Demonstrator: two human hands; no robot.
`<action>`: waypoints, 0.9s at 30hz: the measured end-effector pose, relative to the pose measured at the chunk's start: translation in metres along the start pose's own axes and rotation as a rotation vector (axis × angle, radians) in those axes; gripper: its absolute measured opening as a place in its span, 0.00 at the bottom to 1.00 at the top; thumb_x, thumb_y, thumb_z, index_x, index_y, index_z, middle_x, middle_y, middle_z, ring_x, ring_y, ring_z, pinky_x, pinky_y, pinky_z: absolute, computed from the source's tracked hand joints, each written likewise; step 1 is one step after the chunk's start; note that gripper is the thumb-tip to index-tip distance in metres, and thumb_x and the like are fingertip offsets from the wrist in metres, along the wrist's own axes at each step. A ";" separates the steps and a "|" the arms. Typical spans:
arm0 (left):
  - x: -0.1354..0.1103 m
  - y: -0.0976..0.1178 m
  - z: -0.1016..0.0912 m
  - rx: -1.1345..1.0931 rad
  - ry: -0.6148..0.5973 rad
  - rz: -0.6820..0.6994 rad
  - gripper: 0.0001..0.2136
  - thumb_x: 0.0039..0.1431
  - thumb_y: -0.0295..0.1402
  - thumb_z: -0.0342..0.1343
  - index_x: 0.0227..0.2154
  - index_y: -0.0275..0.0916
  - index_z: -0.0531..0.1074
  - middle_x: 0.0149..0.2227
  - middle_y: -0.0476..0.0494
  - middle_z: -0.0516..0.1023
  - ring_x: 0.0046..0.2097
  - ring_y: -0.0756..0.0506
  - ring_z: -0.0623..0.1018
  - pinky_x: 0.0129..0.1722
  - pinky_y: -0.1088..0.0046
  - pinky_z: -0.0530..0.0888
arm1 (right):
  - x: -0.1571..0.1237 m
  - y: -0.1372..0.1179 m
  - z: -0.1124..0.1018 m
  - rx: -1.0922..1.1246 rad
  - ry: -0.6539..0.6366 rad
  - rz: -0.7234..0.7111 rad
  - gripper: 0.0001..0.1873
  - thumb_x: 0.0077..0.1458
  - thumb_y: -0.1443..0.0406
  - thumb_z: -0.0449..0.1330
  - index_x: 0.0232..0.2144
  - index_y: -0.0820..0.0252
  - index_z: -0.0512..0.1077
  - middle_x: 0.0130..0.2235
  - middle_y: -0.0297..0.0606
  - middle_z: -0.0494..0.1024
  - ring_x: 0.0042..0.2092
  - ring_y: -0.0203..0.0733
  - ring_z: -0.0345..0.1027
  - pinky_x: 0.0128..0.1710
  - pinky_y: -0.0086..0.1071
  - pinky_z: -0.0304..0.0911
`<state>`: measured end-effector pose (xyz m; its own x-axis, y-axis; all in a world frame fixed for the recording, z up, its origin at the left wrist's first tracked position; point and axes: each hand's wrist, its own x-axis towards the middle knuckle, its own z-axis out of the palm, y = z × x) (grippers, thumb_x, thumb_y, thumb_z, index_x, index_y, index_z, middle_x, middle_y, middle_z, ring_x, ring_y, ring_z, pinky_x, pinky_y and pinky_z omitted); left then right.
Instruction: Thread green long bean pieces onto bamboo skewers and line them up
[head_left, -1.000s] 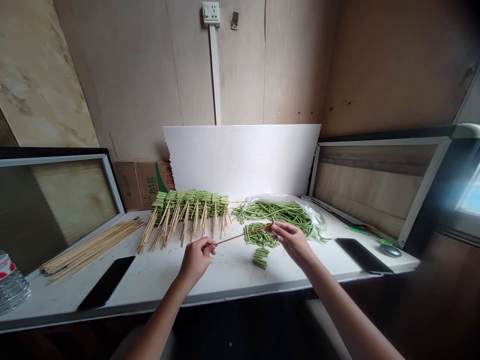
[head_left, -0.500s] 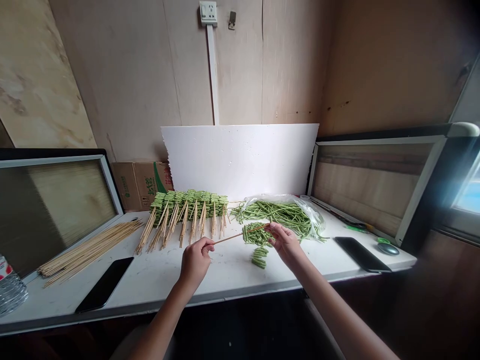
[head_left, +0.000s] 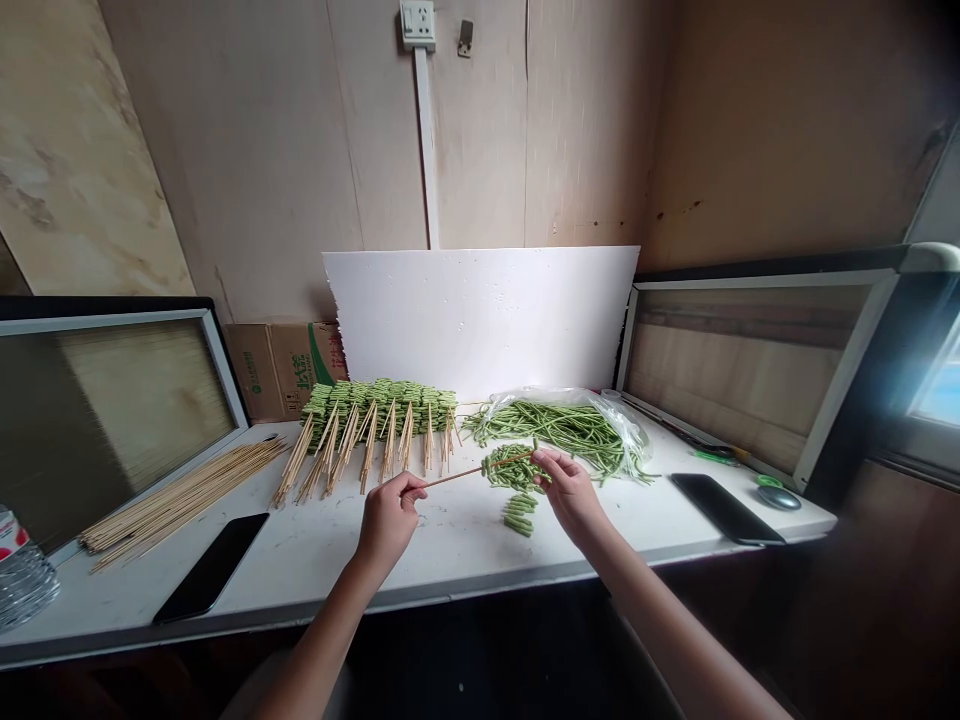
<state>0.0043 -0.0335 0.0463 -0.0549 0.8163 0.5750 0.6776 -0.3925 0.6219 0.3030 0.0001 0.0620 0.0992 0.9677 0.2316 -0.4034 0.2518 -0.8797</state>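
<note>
My left hand (head_left: 388, 515) is closed on the blunt end of a thin bamboo skewer (head_left: 454, 476), which slants up to the right. At the skewer's far tip, my right hand (head_left: 566, 485) pinches a short piece of green bean (head_left: 535, 445) that stands across the tip. Whether the tip has gone into it I cannot tell. Under the skewer lies a heap of cut bean pieces (head_left: 517, 472), partly behind my right fingers. A few more cut pieces (head_left: 519, 515) lie in a small row nearer the table's front edge.
Finished bean skewers (head_left: 382, 405) are stacked at the back left. Loose bamboo skewers (head_left: 184, 495), a black phone (head_left: 211, 568) and a plastic bottle (head_left: 22, 580) lie or stand leftward. Long beans (head_left: 555, 425) in clear plastic sit behind; another phone (head_left: 724, 508) and a mouse (head_left: 778, 497) are right.
My right hand has shifted slightly at the skewer's tip, and the bean piece now shows more plainly above the fingers. The left hand has barely moved.
</note>
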 end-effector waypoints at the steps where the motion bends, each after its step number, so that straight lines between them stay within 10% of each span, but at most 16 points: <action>1: 0.000 0.000 0.001 0.002 0.019 -0.004 0.09 0.62 0.30 0.52 0.32 0.41 0.78 0.34 0.44 0.85 0.36 0.42 0.82 0.38 0.69 0.74 | -0.001 0.001 0.001 0.000 0.004 0.002 0.14 0.43 0.52 0.77 0.30 0.51 0.81 0.37 0.38 0.81 0.42 0.47 0.72 0.35 0.36 0.66; 27: -0.005 0.012 0.013 -0.208 -0.160 -0.074 0.11 0.62 0.33 0.51 0.34 0.38 0.79 0.28 0.44 0.82 0.26 0.47 0.75 0.29 0.72 0.72 | -0.020 0.026 0.016 -0.195 -0.082 -0.072 0.16 0.51 0.50 0.73 0.32 0.54 0.81 0.37 0.37 0.80 0.40 0.46 0.70 0.42 0.37 0.63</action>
<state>0.0217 -0.0368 0.0441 0.0293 0.8960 0.4432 0.5103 -0.3946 0.7641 0.2758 -0.0125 0.0416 0.0439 0.9454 0.3228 -0.2140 0.3245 -0.9214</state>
